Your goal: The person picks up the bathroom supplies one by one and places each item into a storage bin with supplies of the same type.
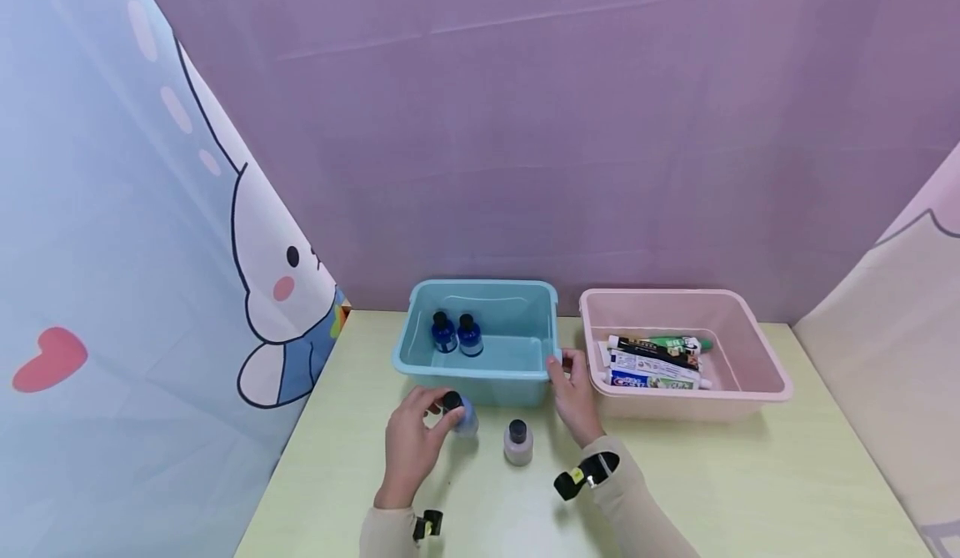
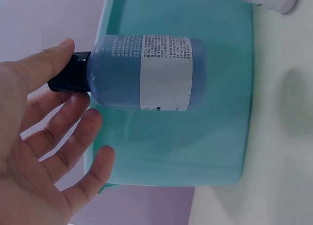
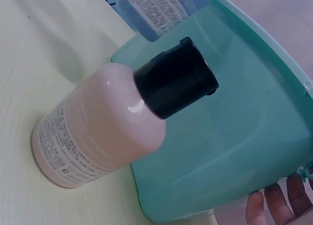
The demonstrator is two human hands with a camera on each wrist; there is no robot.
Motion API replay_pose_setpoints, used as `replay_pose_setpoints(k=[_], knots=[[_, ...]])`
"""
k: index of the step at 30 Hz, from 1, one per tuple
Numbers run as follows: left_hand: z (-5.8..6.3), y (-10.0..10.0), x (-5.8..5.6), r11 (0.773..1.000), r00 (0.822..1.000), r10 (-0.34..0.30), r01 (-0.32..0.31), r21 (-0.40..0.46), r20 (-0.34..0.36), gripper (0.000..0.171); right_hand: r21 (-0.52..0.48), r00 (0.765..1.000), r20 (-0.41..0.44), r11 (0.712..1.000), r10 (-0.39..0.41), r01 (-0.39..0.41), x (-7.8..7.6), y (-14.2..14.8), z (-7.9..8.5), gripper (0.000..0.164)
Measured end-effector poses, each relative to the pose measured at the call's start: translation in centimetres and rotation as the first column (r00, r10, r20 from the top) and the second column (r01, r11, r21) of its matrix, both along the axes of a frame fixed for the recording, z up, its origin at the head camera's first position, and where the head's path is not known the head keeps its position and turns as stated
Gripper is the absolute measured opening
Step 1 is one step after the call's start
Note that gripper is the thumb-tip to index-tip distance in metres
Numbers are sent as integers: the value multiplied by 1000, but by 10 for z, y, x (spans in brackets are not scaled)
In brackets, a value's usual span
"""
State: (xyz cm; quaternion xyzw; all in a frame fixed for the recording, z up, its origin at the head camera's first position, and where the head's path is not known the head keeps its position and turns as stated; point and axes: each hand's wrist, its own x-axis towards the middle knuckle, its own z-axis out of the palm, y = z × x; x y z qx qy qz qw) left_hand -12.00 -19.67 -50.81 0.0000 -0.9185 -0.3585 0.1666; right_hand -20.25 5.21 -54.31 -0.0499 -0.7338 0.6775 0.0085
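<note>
My left hand (image 1: pixel 414 441) pinches the black cap of a translucent blue bottle (image 2: pixel 122 73) between thumb and fingers. This bottle hangs upright off the table, before the front wall of a teal bin (image 1: pixel 480 387); its white printed label faces the left wrist camera. The right hand (image 1: pixel 576 399) grips the bin's rim at the front right corner, thumb outside. Between the hands a pale pink bottle (image 1: pixel 518 445) with a black cap stands on the table, large in the right wrist view. Inside the bin are two dark blue bottles (image 1: pixel 457 337) with black caps, toward the left.
Right of the teal bin, with a narrow gap, stands a pink bin (image 1: pixel 697 408) holding several toothpaste tubes (image 1: pixel 656 362). Both bins sit at the back of a pale table (image 1: pixel 315 475), against a purple cloth backdrop (image 1: pixel 525 124). A printed curtain (image 1: pixel 135 208) borders the left side.
</note>
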Motion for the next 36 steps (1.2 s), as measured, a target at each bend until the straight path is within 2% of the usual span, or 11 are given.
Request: replay_pose_setpoints(k=[6,10,18,24,36], knots=[[7,0,-2,1000,997,-27,26,-7,-68,34,-9,1000,10,1000,11,-11,-3,2,-2,36],[13,1,-5,999,995,-46,47,3,-90,35,-17,999,34,1000,26,-25,-4,3,-1,37],[22,2,-9,997,994,-71,73,21,-81,38,14,1000,4,1000,2,-2,-1,1,-3,39],[30,2,-10,995,991,-82,88,51,-102,38,22,1000,-17,1000,-1,1,0,1,-3,41],[45,5,-12,987,986,-111,124,99,-124,35,4,1000,15,1000,19,-19,-3,2,-4,40]])
